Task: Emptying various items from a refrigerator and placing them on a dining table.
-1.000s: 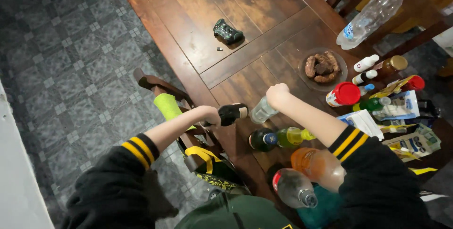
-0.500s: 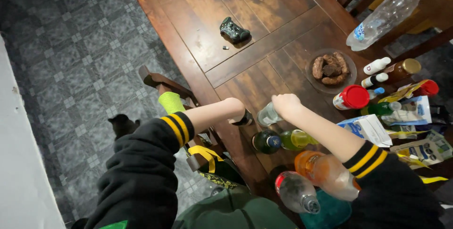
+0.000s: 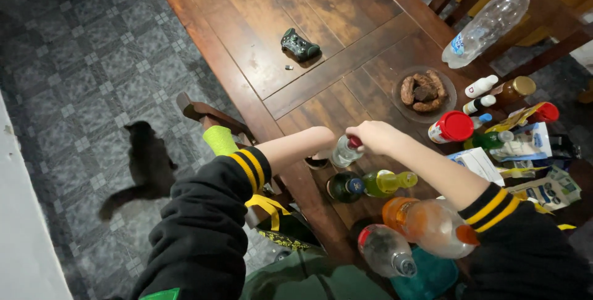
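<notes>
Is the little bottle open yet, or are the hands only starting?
Not open that I can see: the red cap sits on the small clear bottle. The right hand pinches that cap; the left hand grips the bottle's body. The green bottle, yellow-green bottle and orange bottle lie capped and untouched.

The left hand (image 3: pixel 322 141) is largely hidden behind its own forearm; its grip cannot be judged. The small clear bottle (image 3: pixel 343 151) shows only between both hands, its cap partly covered by the right hand (image 3: pixel 372 135). A tiny object (image 3: pixel 288 67) beside the game controller (image 3: pixel 299 45) is too small to identify. The black animal (image 3: pixel 145 167) on the floor is blurred. The surface (image 3: pixel 247 3) runs past the top edge.
</notes>
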